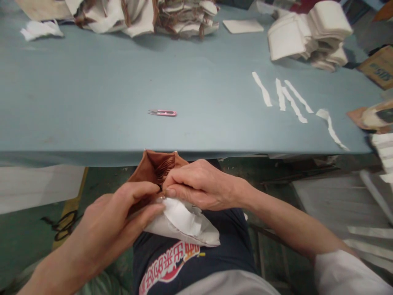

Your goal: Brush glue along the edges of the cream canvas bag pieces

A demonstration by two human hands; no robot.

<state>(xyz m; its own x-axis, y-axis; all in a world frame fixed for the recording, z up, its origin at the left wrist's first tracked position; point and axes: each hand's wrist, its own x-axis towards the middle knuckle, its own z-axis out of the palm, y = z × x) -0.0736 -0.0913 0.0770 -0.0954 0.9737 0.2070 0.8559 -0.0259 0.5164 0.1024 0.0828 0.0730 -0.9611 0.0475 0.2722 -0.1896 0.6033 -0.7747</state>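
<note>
At the table's front edge, over my lap, I hold a brown pouch-like fabric piece (139,170) with gathered folds inside and a pale backing on its near side. My left hand (123,213) is closed on its left edge, with thumb and fingers around the material. My right hand (199,186) pinches the piece at its middle, its fingertips close to those of my left hand. Below the fingers a crumpled white strip (181,215) lies against the pale backing (199,239). The exact spot between the fingertips is hidden.
Pink thread snips (162,112) lie on the blue-covered table (92,90). Several white strips (262,90) are scattered to the right. Stacked pale pieces (288,39) stand at the back right, and a pile of brown-and-white pieces (184,18) at the back. A cardboard box (379,67) is far right.
</note>
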